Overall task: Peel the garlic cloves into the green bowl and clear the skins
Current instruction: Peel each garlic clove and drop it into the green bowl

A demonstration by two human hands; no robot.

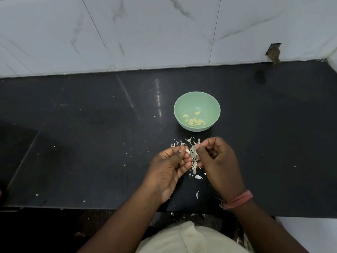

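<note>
Peeling step in hand. Left hand (171, 165) and right hand (217, 161) close together over the counter (91, 143), toward its near edge. Left thumb and fingers pinch a garlic clove (187, 151); right fingertips pinch its loose skin (193, 152). Green bowl (197, 99) sits just beyond the hands, mid-counter, with several peeled cloves (194, 121) inside. Skin scraps (195, 168) litter the counter under and around the hands. Next, likely: strip the skin clean, drop the clove in the bowl; sweeping the scraps not yet begun.
</note>
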